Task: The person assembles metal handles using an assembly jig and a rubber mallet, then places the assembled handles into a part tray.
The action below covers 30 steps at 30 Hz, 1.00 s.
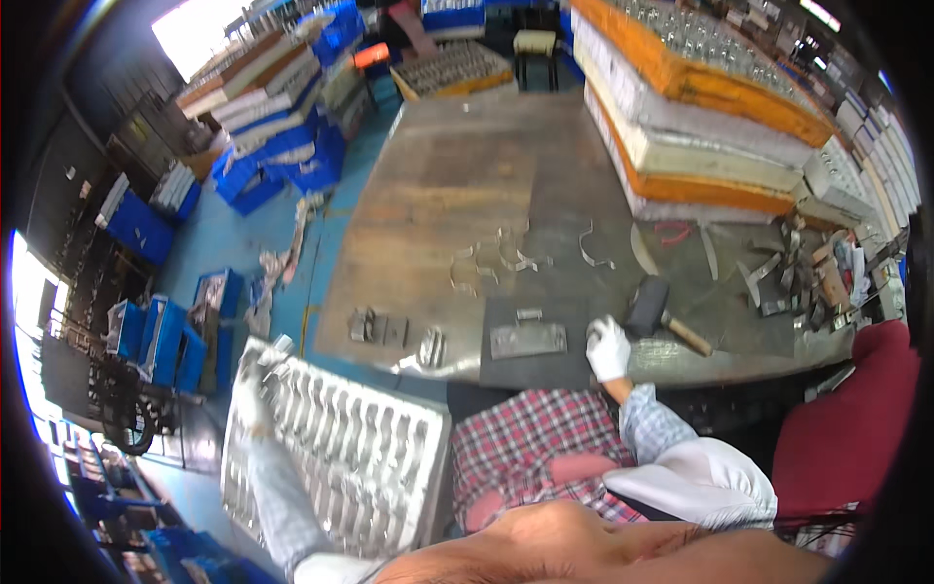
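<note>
My left hand (251, 397), in a white glove, reaches to the far left corner of a white foam tray (434, 428). Rows of shiny curved metal pieces (341, 438) lie in the tray. Some metal shows right beside that hand, but blur hides its fingers. At the bench's front edge, my gloved right hand (608, 350) rests with fingers curled in; what they hold, if anything, is hidden. Just right of it lies a mallet (648, 306) with a dark head and wooden handle. To its left, a flat metal block (528, 340) sits on a dark mat (496, 372).
Several thin curved metal strips (593, 248) lie mid-bench (457, 156), with red-handled pliers (673, 232) farther right. Small metal blocks (363, 326) stand near the front left edge. Stacked orange and white foam trays (700, 146) rise at the back right. Blue crates (282, 165) stand on the left floor.
</note>
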{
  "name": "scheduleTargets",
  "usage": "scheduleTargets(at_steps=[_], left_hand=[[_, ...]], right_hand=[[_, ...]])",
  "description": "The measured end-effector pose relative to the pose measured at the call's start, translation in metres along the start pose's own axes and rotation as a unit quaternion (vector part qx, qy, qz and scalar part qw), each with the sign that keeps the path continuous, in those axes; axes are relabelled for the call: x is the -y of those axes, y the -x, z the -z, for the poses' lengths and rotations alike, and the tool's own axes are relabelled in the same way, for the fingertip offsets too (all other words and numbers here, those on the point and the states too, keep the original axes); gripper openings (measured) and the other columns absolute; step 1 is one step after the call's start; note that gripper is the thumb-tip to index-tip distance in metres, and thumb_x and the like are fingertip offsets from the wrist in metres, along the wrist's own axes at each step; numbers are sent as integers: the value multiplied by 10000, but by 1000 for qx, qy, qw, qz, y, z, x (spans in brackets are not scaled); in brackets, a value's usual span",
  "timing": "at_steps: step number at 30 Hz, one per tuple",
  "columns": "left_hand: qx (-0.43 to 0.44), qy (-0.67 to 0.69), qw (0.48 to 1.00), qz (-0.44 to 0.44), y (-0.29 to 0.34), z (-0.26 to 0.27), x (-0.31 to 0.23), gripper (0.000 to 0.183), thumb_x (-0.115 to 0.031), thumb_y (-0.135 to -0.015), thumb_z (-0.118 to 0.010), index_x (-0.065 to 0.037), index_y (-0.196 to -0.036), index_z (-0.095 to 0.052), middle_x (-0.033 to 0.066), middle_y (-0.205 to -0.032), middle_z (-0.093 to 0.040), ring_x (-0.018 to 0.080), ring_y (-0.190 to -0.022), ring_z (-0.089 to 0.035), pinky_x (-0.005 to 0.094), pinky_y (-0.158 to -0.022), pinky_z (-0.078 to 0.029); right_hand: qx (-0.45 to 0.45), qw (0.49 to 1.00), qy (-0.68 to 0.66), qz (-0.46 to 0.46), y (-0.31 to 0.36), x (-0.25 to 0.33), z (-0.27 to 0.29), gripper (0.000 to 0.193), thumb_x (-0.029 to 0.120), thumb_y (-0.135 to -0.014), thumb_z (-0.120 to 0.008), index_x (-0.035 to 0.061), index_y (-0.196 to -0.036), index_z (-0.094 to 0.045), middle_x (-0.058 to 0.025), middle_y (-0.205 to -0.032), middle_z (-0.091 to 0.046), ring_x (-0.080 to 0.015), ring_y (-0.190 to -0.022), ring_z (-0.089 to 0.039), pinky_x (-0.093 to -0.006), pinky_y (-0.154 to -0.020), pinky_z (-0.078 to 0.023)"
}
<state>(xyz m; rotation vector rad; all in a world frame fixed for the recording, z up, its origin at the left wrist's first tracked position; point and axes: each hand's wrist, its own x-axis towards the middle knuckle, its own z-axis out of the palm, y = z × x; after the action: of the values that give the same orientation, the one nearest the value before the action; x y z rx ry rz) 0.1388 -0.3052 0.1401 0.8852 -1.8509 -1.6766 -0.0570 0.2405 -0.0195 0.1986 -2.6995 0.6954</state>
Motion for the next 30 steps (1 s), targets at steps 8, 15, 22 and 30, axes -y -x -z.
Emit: scheduleTargets(at_steps=[8, 15, 22, 30], left_hand=[[509, -274, 787, -216, 25, -363, -24, 335, -283, -897, -554, -52, -1132, -616, 128, -1008, -667, 231, -895, -656, 314, -794, -502], [636, -489, 499, -328, 56, -459, 8, 395, -403, -886, -551, -157, -1193, -582, 107, -972, -649, 292, -980, -611, 381, -877, -472], [568, -494, 413, -513, 35, -484, 11, 456, -45, -740, -547, -179, -1173, -598, 79, -1272, -510, 286, -1067, -559, 395, -866, -496], [604, -401, 493, -481, 37, -480, 12, 224, -115, -808, -570, -118, -1032, -563, 97, -1157, -555, 324, -941, -581, 422, -770, -487]], right_hand=[[56, 995, -77, -16, -4, 6, 3, 63, 106, -710, -570, 132, -737, -620, -86, -876, -577, -312, -826, -580, -437, -719, -473], [35, 988, -149, -7, 3, 1, 7, 89, 68, -685, -569, 138, -700, -622, -64, -782, -571, -293, -763, -586, -417, -682, -478], [153, 950, -272, -3, -7, -7, 32, 164, 57, -699, -576, 154, -775, -685, -83, -832, -616, -276, -804, -612, -388, -701, -495], [-78, 997, -6, 4, -39, -85, 98, 277, 115, -832, -583, 74, -1105, -603, -140, -989, -629, -339, -890, -585, -439, -790, -453]])
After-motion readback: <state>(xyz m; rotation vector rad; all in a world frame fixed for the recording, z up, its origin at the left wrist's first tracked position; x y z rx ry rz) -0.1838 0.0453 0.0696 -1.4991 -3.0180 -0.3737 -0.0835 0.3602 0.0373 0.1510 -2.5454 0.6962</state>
